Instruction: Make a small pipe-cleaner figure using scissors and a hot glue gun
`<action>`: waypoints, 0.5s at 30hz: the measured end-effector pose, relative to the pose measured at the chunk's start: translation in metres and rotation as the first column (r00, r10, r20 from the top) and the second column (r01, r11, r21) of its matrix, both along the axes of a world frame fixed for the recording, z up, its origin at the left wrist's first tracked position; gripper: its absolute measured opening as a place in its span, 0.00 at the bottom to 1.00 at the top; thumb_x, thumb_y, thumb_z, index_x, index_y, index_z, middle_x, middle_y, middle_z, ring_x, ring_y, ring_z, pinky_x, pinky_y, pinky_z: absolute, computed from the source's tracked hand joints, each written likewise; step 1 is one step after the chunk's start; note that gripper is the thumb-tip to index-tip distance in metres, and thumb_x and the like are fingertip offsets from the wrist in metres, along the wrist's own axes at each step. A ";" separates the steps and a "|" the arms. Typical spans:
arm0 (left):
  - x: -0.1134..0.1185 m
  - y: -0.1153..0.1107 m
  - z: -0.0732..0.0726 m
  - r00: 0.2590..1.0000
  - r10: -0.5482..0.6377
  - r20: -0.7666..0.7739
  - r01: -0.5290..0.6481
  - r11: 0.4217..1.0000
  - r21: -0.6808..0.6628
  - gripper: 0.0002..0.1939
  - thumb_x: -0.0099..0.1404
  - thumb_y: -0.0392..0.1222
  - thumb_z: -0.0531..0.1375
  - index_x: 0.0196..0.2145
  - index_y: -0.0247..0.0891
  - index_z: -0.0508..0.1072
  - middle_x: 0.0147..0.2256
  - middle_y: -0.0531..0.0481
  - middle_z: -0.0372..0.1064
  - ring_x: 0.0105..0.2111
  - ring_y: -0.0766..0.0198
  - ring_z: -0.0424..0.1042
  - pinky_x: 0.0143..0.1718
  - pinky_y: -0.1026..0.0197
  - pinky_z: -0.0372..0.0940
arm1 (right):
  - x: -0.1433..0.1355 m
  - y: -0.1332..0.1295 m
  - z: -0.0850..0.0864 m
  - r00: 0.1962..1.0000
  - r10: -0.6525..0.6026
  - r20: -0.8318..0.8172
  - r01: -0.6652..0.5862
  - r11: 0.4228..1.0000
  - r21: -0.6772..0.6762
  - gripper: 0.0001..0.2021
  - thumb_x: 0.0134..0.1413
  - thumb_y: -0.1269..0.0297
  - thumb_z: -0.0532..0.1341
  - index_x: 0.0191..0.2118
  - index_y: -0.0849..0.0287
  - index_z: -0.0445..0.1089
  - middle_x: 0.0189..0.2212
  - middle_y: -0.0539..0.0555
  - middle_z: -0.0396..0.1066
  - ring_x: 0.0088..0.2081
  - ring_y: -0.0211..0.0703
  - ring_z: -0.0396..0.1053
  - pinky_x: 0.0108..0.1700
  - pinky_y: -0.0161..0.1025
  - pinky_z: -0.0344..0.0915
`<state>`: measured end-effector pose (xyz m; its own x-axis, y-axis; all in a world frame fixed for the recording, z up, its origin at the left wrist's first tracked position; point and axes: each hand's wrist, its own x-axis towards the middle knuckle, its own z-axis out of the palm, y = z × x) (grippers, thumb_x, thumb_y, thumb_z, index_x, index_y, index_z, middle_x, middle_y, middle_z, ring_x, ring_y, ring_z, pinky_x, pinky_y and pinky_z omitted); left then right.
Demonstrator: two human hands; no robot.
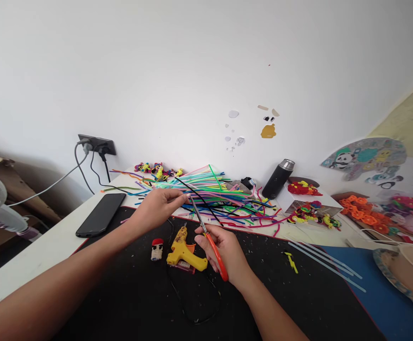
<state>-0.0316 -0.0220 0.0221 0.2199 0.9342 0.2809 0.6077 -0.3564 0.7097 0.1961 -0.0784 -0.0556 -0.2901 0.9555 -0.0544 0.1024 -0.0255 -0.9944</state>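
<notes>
My right hand (pixel 227 251) grips a pair of scissors (pixel 215 253) by the orange handles, the blades pointing up and left. The blade tips meet the fingertips of my left hand (pixel 158 207). That hand is closed in a pinch on a tiny pale piece, too small to name. Below the hands, a yellow hot glue gun (pixel 184 252) lies on the black mat (pixel 131 293). Just left of it is a small figure (pixel 157 249) with a red top, dark eye area and cream body. Behind my hands spreads a pile of colourful pipe cleaners (pixel 206 187).
A smartphone (pixel 101 215) lies at the left. Toward the back right stand a black thermos (pixel 278 179) and a white box (pixel 309 201) with pipe-cleaner figures. Clear glue sticks (pixel 327 265) and a yellow-green bent piece (pixel 291 263) lie at right, near a round basket (pixel 398 279).
</notes>
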 end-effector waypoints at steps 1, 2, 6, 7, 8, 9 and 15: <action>0.000 0.000 0.000 1.000 0.001 -0.005 -0.001 1.000 -0.001 0.25 0.69 0.62 0.58 0.25 0.38 0.76 0.20 0.55 0.60 0.24 0.63 0.59 0.27 0.62 0.52 | 0.000 0.000 0.000 1.000 0.003 0.005 -0.003 1.000 -0.001 0.31 0.55 0.37 0.71 0.52 0.60 0.79 0.15 0.41 0.59 0.13 0.33 0.53 0.16 0.33 0.51; -0.001 0.000 0.000 1.000 0.002 -0.010 -0.002 1.000 -0.001 0.26 0.69 0.62 0.57 0.25 0.38 0.75 0.20 0.55 0.59 0.24 0.64 0.58 0.26 0.62 0.51 | 0.000 -0.001 0.000 1.000 0.004 0.007 -0.004 1.000 -0.002 0.31 0.56 0.37 0.71 0.52 0.60 0.79 0.14 0.41 0.59 0.12 0.33 0.53 0.16 0.33 0.52; -0.001 0.001 0.000 0.999 -0.005 -0.039 0.005 1.000 -0.017 0.27 0.70 0.63 0.55 0.25 0.38 0.73 0.21 0.56 0.53 0.25 0.64 0.54 0.27 0.62 0.49 | 0.000 -0.002 0.000 1.000 0.012 -0.018 -0.012 1.000 -0.009 0.30 0.56 0.37 0.71 0.51 0.60 0.78 0.15 0.41 0.60 0.11 0.33 0.54 0.15 0.33 0.53; 0.000 0.001 0.000 0.999 -0.008 -0.045 0.007 1.000 -0.020 0.27 0.70 0.63 0.55 0.25 0.39 0.72 0.21 0.56 0.52 0.25 0.65 0.54 0.27 0.62 0.49 | 0.000 -0.002 0.000 1.000 0.014 -0.027 -0.014 1.000 -0.009 0.30 0.56 0.37 0.70 0.50 0.60 0.78 0.15 0.41 0.60 0.11 0.32 0.53 0.15 0.32 0.53; 0.000 0.001 0.000 0.999 -0.009 -0.047 0.008 1.000 -0.021 0.27 0.70 0.63 0.55 0.24 0.39 0.70 0.22 0.56 0.51 0.25 0.65 0.53 0.27 0.62 0.49 | 0.000 -0.002 0.001 0.999 0.015 -0.033 -0.015 1.000 -0.008 0.29 0.57 0.37 0.70 0.50 0.59 0.78 0.15 0.41 0.61 0.11 0.32 0.53 0.15 0.32 0.53; 0.000 0.001 0.000 0.999 -0.010 -0.046 0.009 1.000 -0.022 0.27 0.70 0.63 0.55 0.23 0.39 0.68 0.22 0.56 0.51 0.25 0.65 0.53 0.27 0.62 0.49 | 0.000 -0.002 0.001 0.999 0.015 -0.033 -0.015 1.000 -0.007 0.29 0.57 0.37 0.70 0.49 0.59 0.78 0.15 0.41 0.61 0.11 0.32 0.53 0.15 0.32 0.53; 0.000 0.001 -0.001 1.000 -0.013 -0.025 0.012 1.000 -0.025 0.27 0.70 0.63 0.56 0.23 0.39 0.68 0.21 0.57 0.52 0.24 0.65 0.53 0.26 0.63 0.49 | 0.000 -0.002 0.002 1.000 0.001 0.024 -0.001 1.000 0.000 0.26 0.57 0.40 0.71 0.48 0.58 0.78 0.15 0.41 0.61 0.11 0.33 0.54 0.15 0.32 0.53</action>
